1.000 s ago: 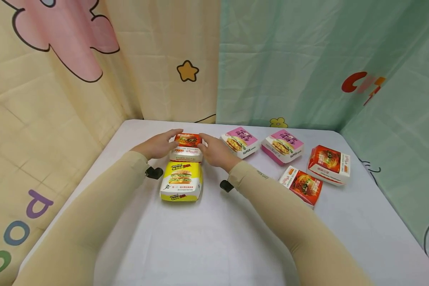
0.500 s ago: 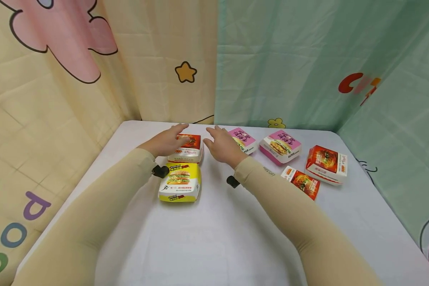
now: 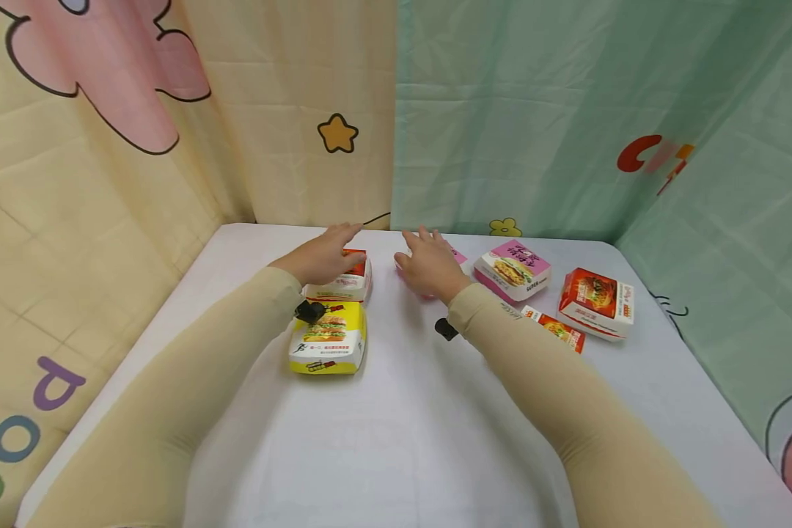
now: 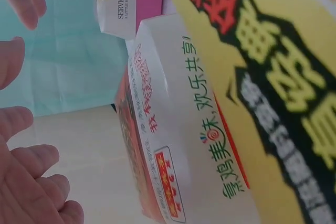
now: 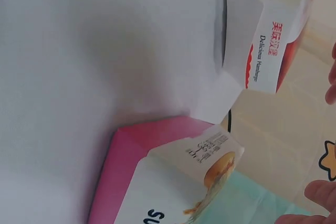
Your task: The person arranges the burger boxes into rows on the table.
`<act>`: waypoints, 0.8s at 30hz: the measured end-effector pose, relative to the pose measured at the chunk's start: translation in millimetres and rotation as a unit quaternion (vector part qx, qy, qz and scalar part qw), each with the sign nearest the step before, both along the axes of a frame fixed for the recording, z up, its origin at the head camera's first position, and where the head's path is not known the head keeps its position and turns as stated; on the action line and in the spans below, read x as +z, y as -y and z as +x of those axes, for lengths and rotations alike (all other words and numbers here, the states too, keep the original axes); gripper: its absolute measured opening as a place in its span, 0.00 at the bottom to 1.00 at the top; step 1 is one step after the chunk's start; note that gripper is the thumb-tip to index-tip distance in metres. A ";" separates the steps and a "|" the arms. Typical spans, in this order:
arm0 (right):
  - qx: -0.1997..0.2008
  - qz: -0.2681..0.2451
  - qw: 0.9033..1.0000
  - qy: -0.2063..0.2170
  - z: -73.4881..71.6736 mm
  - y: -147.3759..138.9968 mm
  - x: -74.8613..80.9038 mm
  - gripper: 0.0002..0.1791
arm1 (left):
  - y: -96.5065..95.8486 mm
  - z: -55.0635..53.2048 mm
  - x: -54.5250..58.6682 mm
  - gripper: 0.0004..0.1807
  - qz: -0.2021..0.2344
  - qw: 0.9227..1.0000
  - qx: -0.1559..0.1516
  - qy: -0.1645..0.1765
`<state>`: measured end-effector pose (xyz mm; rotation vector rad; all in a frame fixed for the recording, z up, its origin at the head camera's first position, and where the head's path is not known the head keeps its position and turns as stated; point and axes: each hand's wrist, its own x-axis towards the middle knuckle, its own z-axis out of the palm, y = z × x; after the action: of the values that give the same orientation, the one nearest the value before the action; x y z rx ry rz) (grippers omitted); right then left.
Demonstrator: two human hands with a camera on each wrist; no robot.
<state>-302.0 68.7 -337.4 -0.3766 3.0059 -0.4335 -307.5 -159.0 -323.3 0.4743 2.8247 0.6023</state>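
My left hand (image 3: pixel 322 257) hovers over the red-and-white burger box (image 3: pixel 358 284) with fingers extended, hiding much of its top. In the left wrist view, that burger box (image 4: pixel 173 129) appears beyond the fingers, with no contact visible. Directly in front of it sits the yellow-and-white burger box (image 3: pixel 330 341). My right hand (image 3: pixel 433 265), fingers spread, is above the nearer pink-and-white burger box (image 3: pixel 458 257) and covers most of it. In the right wrist view, this pink box (image 5: pixel 173 177) stands on the table, apart from the visible fingertips. Neither hand holds anything.
Right of my right hand is another pink-and-white box (image 3: pixel 513 271). Farther right lie a red-and-white box (image 3: pixel 596 302) and a second one (image 3: pixel 564 331), partly hidden by my right sleeve. Curtains (image 3: pixel 501 117) enclose the back and sides of the white table (image 3: pixel 369 440).
Both hands have left the red-and-white box they held between them. They have moved rightward and apart, the right one over the pink box. The boxes stay in place; the view shifts slightly.
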 end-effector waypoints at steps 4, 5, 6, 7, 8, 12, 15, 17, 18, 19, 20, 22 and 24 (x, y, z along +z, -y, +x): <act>-0.011 0.015 1.000 0.015 -3.3 -10.5 0.8 0.38 | -11.8 -1.1 4.0 0.44 -0.016 1.000 -0.010 -0.002; -0.013 0.018 1.000 0.020 -4.6 -13.0 0.6 0.39 | -14.8 -1.0 5.2 0.44 -0.018 1.000 -0.012 -0.002; -0.018 0.018 0.999 0.026 -5.9 -15.2 0.3 0.39 | -17.7 -1.1 5.9 0.44 -0.019 1.000 -0.013 -0.002; -0.023 0.016 0.999 0.034 -7.0 -17.2 -0.3 0.39 | -20.6 -1.2 6.6 0.44 -0.019 1.000 -0.014 -0.001; -0.029 0.015 0.999 0.042 -7.9 -19.2 -0.6 0.40 | -23.4 -1.4 7.1 0.44 -0.019 1.000 -0.016 -0.001; -0.062 -0.005 0.995 0.074 -8.8 -25.2 -1.6 0.41 | -33.9 -4.4 7.6 0.44 -0.018 1.000 -0.018 0.009; -0.073 -0.010 0.993 0.087 -7.6 -29.7 -1.7 0.42 | -41.4 -8.3 6.7 0.44 -0.019 0.999 -0.023 0.015; -0.078 -0.011 0.993 0.092 -7.5 -32.5 -2.5 0.42 | -46.3 -11.1 5.3 0.44 -0.019 0.999 -0.029 0.013; -0.079 -0.008 0.992 0.095 -7.6 -33.8 -3.2 0.42 | -48.6 -12.5 4.5 0.44 -0.020 0.999 -0.032 0.012; -0.080 -0.004 0.992 0.097 -7.9 -35.0 -3.7 0.41 | -50.9 -13.7 3.9 0.43 -0.020 0.999 -0.036 0.011; -0.080 -0.002 0.992 0.099 -8.2 -36.1 -4.3 0.41 | -53.4 -14.7 3.4 0.43 -0.021 0.999 -0.039 0.009; -0.079 0.008 0.992 0.100 -8.5 -37.9 -6.0 0.41 | -57.8 -16.4 2.3 0.43 -0.023 0.999 -0.039 0.010; -0.076 0.017 0.992 0.102 -8.8 -39.1 -8.0 0.41 | -62.0 -17.6 1.6 0.43 -0.023 0.999 -0.039 0.011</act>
<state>-310.8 107.8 -345.4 -0.0921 2.8465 -0.4044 -325.0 -97.0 -321.7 0.5617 2.7783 0.5219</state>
